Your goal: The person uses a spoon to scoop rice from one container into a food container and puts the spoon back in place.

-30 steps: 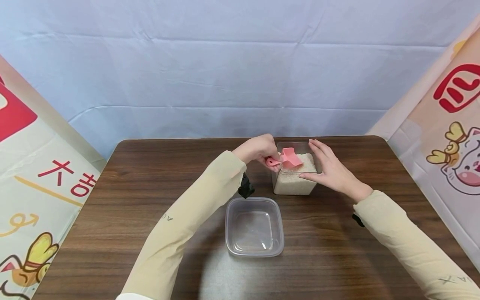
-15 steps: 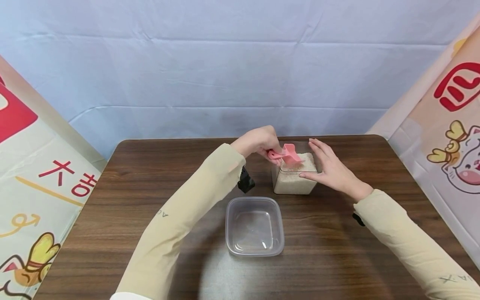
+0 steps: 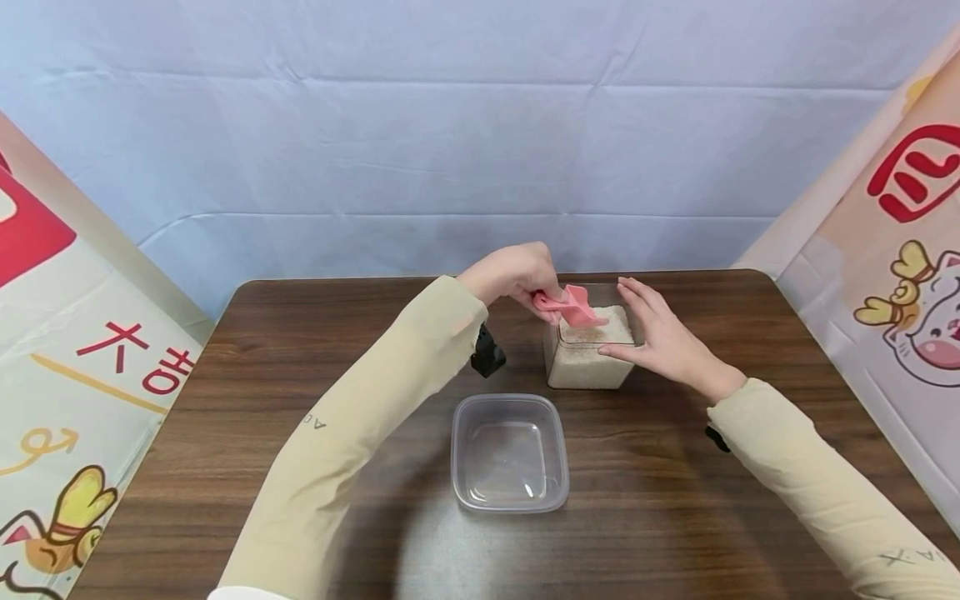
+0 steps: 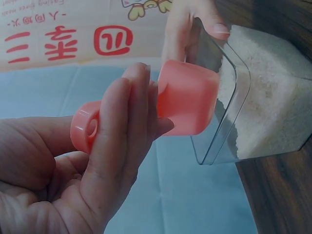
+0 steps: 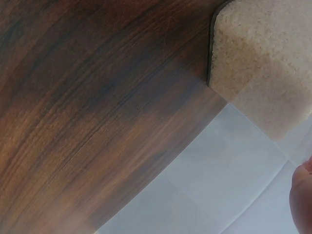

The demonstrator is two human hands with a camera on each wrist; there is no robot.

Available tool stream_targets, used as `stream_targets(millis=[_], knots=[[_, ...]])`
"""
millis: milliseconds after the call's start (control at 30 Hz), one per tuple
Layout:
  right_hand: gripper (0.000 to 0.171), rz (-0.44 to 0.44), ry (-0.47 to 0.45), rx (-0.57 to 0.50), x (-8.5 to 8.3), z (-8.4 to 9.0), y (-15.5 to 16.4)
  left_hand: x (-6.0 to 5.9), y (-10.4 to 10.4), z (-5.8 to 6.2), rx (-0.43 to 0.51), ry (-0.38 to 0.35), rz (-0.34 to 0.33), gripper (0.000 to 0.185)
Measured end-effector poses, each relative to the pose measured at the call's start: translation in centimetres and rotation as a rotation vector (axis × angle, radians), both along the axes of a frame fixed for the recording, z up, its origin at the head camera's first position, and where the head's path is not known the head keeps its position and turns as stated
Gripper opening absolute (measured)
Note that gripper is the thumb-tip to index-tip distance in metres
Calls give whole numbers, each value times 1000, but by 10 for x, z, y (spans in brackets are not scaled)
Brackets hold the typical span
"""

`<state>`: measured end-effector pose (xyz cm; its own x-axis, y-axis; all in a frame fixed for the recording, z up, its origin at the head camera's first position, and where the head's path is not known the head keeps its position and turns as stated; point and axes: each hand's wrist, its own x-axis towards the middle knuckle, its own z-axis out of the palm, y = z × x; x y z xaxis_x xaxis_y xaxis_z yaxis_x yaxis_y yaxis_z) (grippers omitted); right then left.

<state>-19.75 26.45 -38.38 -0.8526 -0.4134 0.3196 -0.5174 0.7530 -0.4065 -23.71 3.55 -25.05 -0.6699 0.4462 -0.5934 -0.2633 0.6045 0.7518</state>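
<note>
In my left hand (image 3: 517, 275) I grip the handle of a pink scoop (image 3: 576, 308). The scoop's head is over the near left rim of a clear square container (image 3: 585, 367) of white rice (image 3: 611, 325). From the left wrist view, the scoop's underside (image 4: 192, 102) faces the camera, so its contents are hidden. My right hand (image 3: 667, 342) rests against the container's right side, fingers mostly straight and spread, thumb along the front rim. In the right wrist view only a fingertip (image 5: 302, 195) shows beside the clear wall.
A second clear square plastic box (image 3: 510, 454), with nothing in it, stands on the wooden table (image 3: 300, 400) in front of the rice container. A pale cloth (image 3: 420, 167) hangs behind the table, with printed cloths at both sides.
My left hand has moved slightly up and left, raising the scoop from the rice and tilting it. The right hand and both containers have stayed in place.
</note>
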Motion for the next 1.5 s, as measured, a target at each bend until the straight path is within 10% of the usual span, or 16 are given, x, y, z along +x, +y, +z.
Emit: stream_targets(millis=[1500], knots=[[94, 1, -18, -17, 0, -1, 0, 3, 14, 15, -86, -39, -8, 19]])
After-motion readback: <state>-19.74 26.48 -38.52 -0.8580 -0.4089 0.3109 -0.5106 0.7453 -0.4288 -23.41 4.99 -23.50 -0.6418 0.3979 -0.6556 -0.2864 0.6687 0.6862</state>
